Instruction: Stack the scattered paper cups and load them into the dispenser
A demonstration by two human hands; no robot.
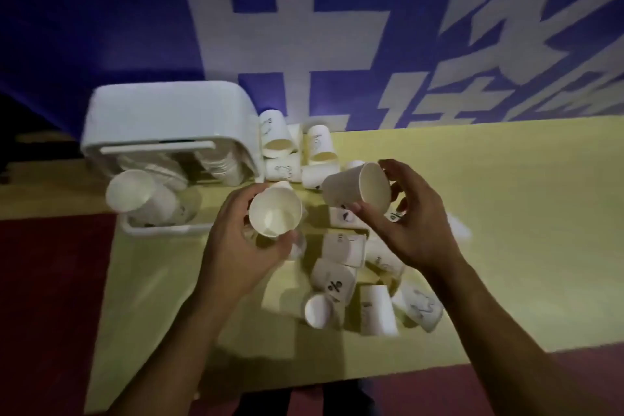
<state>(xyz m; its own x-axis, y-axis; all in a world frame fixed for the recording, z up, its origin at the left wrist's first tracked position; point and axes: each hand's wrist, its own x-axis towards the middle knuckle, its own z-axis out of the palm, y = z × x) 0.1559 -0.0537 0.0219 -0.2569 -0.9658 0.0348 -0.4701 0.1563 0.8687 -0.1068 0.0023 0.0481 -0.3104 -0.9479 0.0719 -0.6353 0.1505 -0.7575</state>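
Note:
My left hand [236, 243] grips an upright white paper cup [275, 211] with its mouth facing me, just above the yellow table. My right hand [415, 219] holds a second paper cup [358, 191] tilted on its side, mouth turned toward my palm, close to the right of the first cup. Several loose cups lie scattered: a group by the wall [297, 149] and a heap near the front [358, 284]. The white dispenser [165, 121] stands at the back left, with a stack of cups [141, 199] lying in its open tray.
The yellow table [523, 230] ends on the left near the dispenser and at the front near my arms; red floor lies beyond both edges. A blue and white banner hangs as a wall right behind the table.

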